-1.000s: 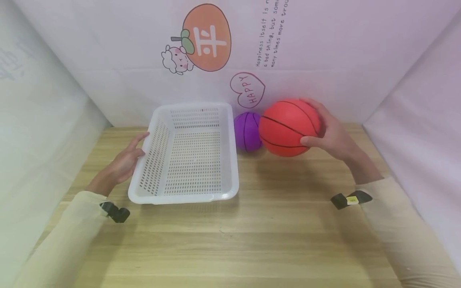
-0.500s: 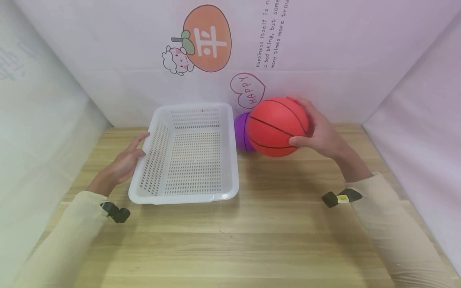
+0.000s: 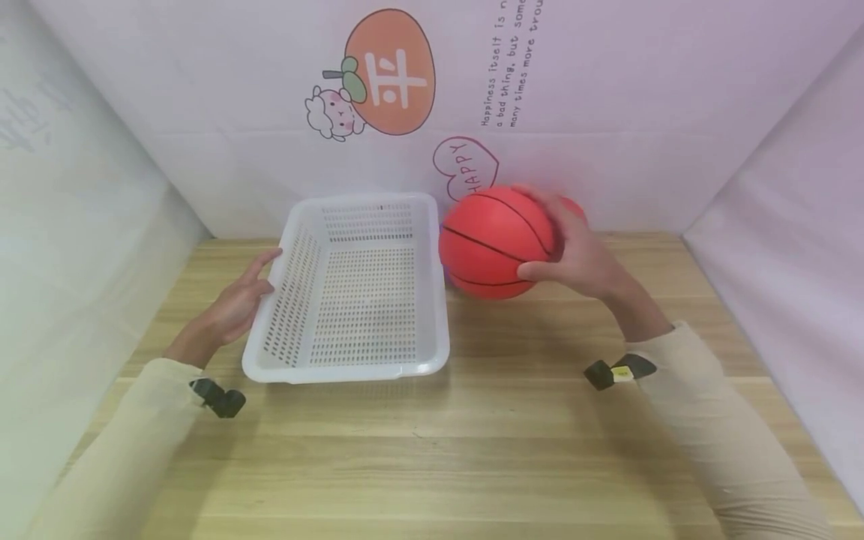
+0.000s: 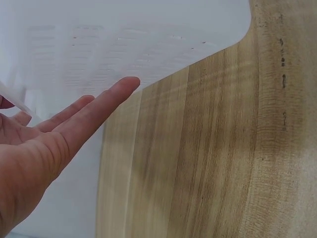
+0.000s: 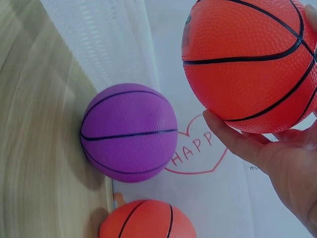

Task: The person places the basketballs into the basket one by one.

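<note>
My right hand (image 3: 577,259) holds a red toy basketball (image 3: 496,244) beside the right rim of a white slotted plastic basket (image 3: 439,315). Thumb and spread fingers lie round the ball, which is off the table in the right wrist view. My left hand (image 3: 236,304) grips the basket's left rim; in the left wrist view, fingers (image 4: 94,114) extend along its outer wall. A purple toy basketball (image 5: 129,134) stands on the table by the basket, mostly hidden behind the held ball in the head view. A second red ball (image 5: 148,221) sits near it, partly hidden behind my right hand.
The wooden table (image 3: 418,457) meets a white printed cloth backdrop (image 3: 607,112) at the back. Cloth walls rise on the left (image 3: 74,202) and right (image 3: 796,210). Each wrist wears a small black camera.
My right hand has carried the red basketball left toward the basket, covering the purple one in the head view. The second red ball now shows behind the hand. My left hand and the basket stay put.
</note>
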Motion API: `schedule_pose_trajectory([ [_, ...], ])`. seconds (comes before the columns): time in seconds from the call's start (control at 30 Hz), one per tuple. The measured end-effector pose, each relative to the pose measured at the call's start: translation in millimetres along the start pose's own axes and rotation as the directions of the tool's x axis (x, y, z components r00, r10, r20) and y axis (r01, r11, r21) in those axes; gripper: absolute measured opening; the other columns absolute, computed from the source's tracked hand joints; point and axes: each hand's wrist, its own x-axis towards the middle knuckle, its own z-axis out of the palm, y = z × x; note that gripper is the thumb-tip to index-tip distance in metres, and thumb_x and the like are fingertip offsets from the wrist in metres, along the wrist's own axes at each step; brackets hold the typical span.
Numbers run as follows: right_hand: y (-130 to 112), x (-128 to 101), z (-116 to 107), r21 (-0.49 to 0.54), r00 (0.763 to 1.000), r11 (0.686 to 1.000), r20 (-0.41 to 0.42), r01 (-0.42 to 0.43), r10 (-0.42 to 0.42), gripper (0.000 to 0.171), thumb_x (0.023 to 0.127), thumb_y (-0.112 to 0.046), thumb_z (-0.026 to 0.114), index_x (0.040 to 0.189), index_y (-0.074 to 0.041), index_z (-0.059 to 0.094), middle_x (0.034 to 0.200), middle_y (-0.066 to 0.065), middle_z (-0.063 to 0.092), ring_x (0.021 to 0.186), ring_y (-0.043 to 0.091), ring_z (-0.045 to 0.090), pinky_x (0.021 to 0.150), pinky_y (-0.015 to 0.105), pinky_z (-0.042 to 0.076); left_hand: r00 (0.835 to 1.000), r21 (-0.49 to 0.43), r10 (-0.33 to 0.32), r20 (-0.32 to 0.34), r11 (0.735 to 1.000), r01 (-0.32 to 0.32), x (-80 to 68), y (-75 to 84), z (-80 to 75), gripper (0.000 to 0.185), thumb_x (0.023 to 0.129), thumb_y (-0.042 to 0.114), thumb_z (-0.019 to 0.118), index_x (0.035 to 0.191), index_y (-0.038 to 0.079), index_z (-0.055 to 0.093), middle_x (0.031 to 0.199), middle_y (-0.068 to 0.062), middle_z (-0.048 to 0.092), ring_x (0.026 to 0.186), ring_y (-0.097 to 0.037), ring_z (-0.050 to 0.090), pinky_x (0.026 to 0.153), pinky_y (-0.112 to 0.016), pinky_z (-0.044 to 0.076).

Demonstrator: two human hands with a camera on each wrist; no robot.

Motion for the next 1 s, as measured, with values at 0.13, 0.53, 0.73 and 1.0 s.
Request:
schedule_pose_trajectory([
  [0.13, 0.1, 1.2, 8.8, -0.075, 1.000, 0.997, 0.002, 0.002, -0.002, 0.093, 0.076, -0.013, 0.083, 0.153, -0.035, 0.037, 0.145, -0.002, 0.043, 0.128, 0.028, 0.045, 0.088, 0.052, 0.054, 1.000, -0.001, 0.006, 0.000, 1.000, -0.006, -1.1, -1.3, -0.4, 0.066, 0.103, 0.005, 0.019, 0.160, 0.024, -0.008, 0.158, -0.031, 0.015, 0.137, -0.054, 0.029, 0.095, -0.041, 0.049],
  [0.53, -1.4, 13.2, 38.5, -0.017, 0.996, 0.999, 0.087, 0.038, -0.036, 0.095, 0.075, -0.016, 0.086, 0.154, -0.035, 0.036, 0.147, -0.004, 0.041, 0.128, 0.024, 0.045, 0.087, 0.048, 0.055, 0.999, 0.011, 0.035, 0.006, 0.999, -0.035, 0.8, -2.6, -2.9, 0.067, 0.103, 0.004, 0.019, 0.160, 0.024, -0.009, 0.159, -0.031, 0.013, 0.137, -0.054, 0.029, 0.094, -0.045, 0.049],
  [0.73, -4.6, 17.5, 51.4, 0.015, 0.992, 0.999, 0.125, 0.032, -0.034, 0.096, 0.074, -0.017, 0.087, 0.154, -0.033, 0.036, 0.145, -0.004, 0.043, 0.127, 0.022, 0.047, 0.087, 0.045, 0.055, 0.999, 0.015, 0.040, 0.014, 0.999, -0.040, 0.4, -2.8, -3.4, 0.066, 0.104, 0.005, 0.019, 0.160, 0.024, -0.009, 0.160, -0.030, 0.012, 0.137, -0.054, 0.029, 0.096, -0.047, 0.048],
  [1.0, -9.2, 22.9, 68.5, 0.026, 0.985, 0.998, 0.159, 0.059, -0.063, 0.097, 0.073, -0.021, 0.088, 0.154, -0.032, 0.035, 0.145, -0.003, 0.043, 0.129, 0.022, 0.046, 0.092, 0.045, 0.053, 0.999, -0.005, 0.040, 0.012, 0.999, -0.040, 0.4, -3.1, -3.1, 0.068, 0.102, 0.002, 0.019, 0.160, 0.022, -0.008, 0.160, -0.031, 0.012, 0.138, -0.054, 0.028, 0.097, -0.047, 0.047],
])
